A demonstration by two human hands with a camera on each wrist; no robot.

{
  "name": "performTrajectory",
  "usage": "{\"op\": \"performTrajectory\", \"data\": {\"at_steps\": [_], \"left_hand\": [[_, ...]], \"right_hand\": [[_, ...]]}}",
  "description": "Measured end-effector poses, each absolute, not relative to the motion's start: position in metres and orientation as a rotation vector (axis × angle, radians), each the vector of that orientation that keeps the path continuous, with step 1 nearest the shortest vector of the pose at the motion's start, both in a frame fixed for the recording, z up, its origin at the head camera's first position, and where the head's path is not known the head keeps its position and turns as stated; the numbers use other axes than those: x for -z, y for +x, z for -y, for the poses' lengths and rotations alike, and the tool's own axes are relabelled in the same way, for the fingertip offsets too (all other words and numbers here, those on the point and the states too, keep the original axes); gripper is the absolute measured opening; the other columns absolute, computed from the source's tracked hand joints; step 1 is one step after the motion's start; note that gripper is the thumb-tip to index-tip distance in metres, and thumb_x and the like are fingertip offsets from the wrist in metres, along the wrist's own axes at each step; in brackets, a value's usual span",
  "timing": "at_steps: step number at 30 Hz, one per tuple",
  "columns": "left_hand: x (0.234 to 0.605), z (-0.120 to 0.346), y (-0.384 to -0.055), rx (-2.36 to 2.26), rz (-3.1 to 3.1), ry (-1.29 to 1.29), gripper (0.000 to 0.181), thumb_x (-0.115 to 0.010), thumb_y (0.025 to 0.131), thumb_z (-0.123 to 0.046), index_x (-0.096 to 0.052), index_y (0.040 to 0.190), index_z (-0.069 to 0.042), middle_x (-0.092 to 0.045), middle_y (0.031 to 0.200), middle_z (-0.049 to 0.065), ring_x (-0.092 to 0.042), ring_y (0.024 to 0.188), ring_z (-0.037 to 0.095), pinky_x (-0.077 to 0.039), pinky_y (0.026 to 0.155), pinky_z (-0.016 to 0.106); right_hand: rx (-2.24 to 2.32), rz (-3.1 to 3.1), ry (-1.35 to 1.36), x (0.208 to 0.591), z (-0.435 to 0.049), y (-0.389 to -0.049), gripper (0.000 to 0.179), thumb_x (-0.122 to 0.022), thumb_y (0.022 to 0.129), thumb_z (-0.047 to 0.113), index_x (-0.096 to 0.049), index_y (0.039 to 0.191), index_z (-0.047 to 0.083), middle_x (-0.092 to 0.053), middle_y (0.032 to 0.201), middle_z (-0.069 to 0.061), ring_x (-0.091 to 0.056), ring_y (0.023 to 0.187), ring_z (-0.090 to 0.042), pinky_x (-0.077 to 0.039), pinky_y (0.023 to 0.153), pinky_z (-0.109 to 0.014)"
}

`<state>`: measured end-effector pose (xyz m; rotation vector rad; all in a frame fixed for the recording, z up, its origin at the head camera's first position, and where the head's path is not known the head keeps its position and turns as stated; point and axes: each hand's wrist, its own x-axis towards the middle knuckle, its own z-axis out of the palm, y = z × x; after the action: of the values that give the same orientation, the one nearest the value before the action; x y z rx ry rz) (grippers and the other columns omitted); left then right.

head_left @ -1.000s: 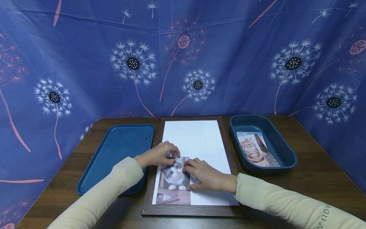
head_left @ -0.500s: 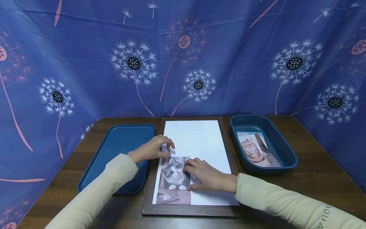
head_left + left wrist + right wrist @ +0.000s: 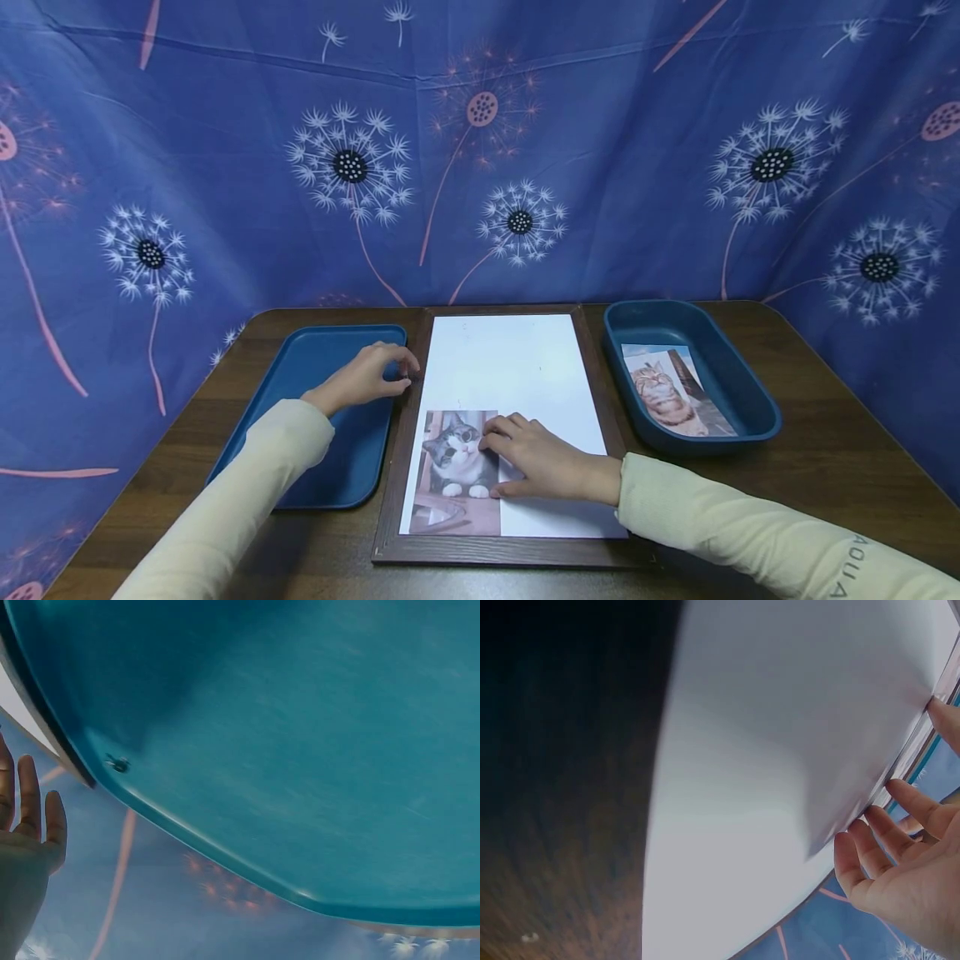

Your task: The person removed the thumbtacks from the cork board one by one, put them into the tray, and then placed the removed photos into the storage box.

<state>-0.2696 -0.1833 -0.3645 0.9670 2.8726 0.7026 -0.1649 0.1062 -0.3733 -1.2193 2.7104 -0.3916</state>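
Observation:
On a white board with a dark wooden frame lies a photo of a grey-and-white cat, flat in the near left part. My right hand presses the photo's right edge with spread fingertips, seen also in the right wrist view. My left hand is over the right edge of a flat blue tray, thumb and index finger bent with a small gap between them. In the left wrist view, other fingers are fairly straight, and a tiny dark piece lies in the tray's corner.
To the right stands a deeper blue bin with several prints inside, an orange cat photo on top. A brown wooden table carries everything. A blue dandelion-print cloth hangs behind.
My left hand has gone left from the photo's upper left corner to the tray's edge, uncovering that corner. The right hand and the photo have stayed in place.

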Motion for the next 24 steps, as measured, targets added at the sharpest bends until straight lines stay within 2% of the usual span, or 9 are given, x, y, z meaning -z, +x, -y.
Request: {"op": "performTrajectory", "data": {"at_steps": [8,15,24], "left_hand": [[0.372,0.202,-0.276,-0.611,-2.99,0.845,0.021,-0.065,0.081,-0.014,-0.065,0.102,-0.012,-0.061,0.087,0.0,-0.053,0.089,0.023,-0.042,0.08,0.045],[0.379,0.215,-0.279,-0.632,-3.021,0.75,0.023,-0.067,0.08,-0.013,-0.065,0.103,-0.01,-0.064,0.089,0.003,-0.053,0.091,0.026,-0.032,0.089,0.056],[0.386,0.222,-0.279,-0.651,-2.996,0.658,0.023,-0.067,0.081,-0.014,-0.065,0.103,-0.01,-0.062,0.088,0.003,-0.052,0.091,0.026,-0.032,0.089,0.054]], "right_hand": [[0.384,-2.712,-1.224,0.373,-0.107,-0.164,0.054,-0.068,0.079,0.041,-0.054,0.121,0.011,-0.048,0.127,-0.004,-0.044,0.117,-0.019,-0.041,0.093,-0.038],[0.383,-2.709,-1.219,0.375,-0.106,-0.165,0.054,-0.068,0.079,0.04,-0.054,0.122,0.011,-0.048,0.128,-0.003,-0.043,0.115,-0.017,-0.042,0.092,-0.036],[0.366,-2.715,-1.221,0.375,-0.106,-0.165,0.055,-0.067,0.079,0.041,-0.054,0.122,0.011,-0.048,0.128,-0.003,-0.044,0.116,-0.018,-0.041,0.093,-0.036]]}}
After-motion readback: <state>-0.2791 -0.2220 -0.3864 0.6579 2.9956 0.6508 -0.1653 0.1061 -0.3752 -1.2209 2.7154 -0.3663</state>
